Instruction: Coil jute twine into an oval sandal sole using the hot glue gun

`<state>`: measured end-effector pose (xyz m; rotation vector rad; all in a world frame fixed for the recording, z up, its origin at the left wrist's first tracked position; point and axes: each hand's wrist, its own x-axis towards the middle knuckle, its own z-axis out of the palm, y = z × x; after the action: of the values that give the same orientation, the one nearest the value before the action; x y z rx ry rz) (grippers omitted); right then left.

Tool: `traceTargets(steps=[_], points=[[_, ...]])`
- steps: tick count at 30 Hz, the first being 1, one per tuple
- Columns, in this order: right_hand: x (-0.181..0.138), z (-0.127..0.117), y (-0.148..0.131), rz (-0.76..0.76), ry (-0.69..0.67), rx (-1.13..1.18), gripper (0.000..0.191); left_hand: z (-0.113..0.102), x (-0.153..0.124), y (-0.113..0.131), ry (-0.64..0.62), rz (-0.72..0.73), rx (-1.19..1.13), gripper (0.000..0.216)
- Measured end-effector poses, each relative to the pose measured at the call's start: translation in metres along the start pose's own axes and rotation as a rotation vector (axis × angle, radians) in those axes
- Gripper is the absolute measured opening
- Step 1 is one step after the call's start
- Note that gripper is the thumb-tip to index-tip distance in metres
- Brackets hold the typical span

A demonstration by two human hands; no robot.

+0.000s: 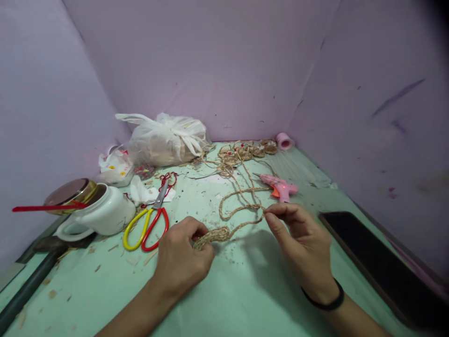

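Note:
My left hand (184, 257) grips a flat coil of braided straw cord (215, 234), its fingers closed around the coil's left end. From the coil a single strand runs right to my right hand (301, 241), where thumb and forefinger pinch it. Beyond that pinch, the loose cord loops over the table and reaches back to a pile of cord (228, 157). A pink glue gun (278, 186) with an orange trigger lies just past my right hand. Scissors (149, 224) with one yellow and one red handle lie left of the coil, blades pointing away.
On the left, a white mug (110, 213) lies beside a gold-rimmed round item (72, 194) and a hammer (31, 281). A tied plastic bag (168, 140) and a pink spool (284, 141) stand at the back. A dark phone (379, 262) lies at right. Scraps litter the green tabletop (217, 299).

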<state>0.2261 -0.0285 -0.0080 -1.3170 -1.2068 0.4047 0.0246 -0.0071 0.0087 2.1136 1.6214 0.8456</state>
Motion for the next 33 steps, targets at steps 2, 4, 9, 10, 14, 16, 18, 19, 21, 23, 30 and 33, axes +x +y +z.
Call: traceTargets(steps=[2,4,9,10,14,16,18,19,21,23,30,33], points=[[0.001,0.001,-0.003,0.093,-0.088,-0.007,0.015,0.002,0.000,-0.001,0.034,0.005,0.003,0.010],[0.001,0.002,-0.006,0.231,-0.313,0.018,0.029,0.003,-0.002,-0.001,0.062,0.018,0.000,0.009],[-0.005,0.013,-0.011,0.553,-0.726,0.339,0.034,0.007,-0.007,0.000,0.108,0.112,0.016,0.008],[-0.006,0.015,-0.011,0.573,-0.703,0.395,0.035,0.008,-0.008,0.000,0.119,0.139,0.026,0.007],[-0.009,0.021,-0.008,0.593,-0.598,0.454,0.035,0.011,-0.012,0.002,0.143,0.227,0.013,0.008],[-0.009,0.022,-0.008,0.593,-0.580,0.443,0.037,0.013,-0.013,0.003,0.137,0.241,-0.011,0.007],[-0.008,0.022,-0.009,0.584,-0.587,0.423,0.039,0.013,-0.013,0.003,0.136,0.242,-0.017,0.007],[-0.007,0.021,-0.009,0.575,-0.596,0.394,0.039,0.013,-0.012,0.003,0.138,0.239,-0.015,0.007],[-0.002,0.016,-0.010,0.540,-0.588,0.294,0.040,0.013,-0.011,0.002,0.159,0.224,0.003,0.007],[0.008,0.005,-0.007,0.478,-0.476,0.164,0.039,0.011,-0.009,0.000,0.203,0.209,0.035,0.006],[0.054,-0.037,0.019,0.453,-0.100,-0.825,0.050,0.007,-0.006,-0.007,0.387,0.284,0.050,0.008],[0.059,-0.036,0.029,0.500,-0.209,-0.786,0.043,0.007,-0.004,-0.009,0.489,0.341,0.011,0.011]])
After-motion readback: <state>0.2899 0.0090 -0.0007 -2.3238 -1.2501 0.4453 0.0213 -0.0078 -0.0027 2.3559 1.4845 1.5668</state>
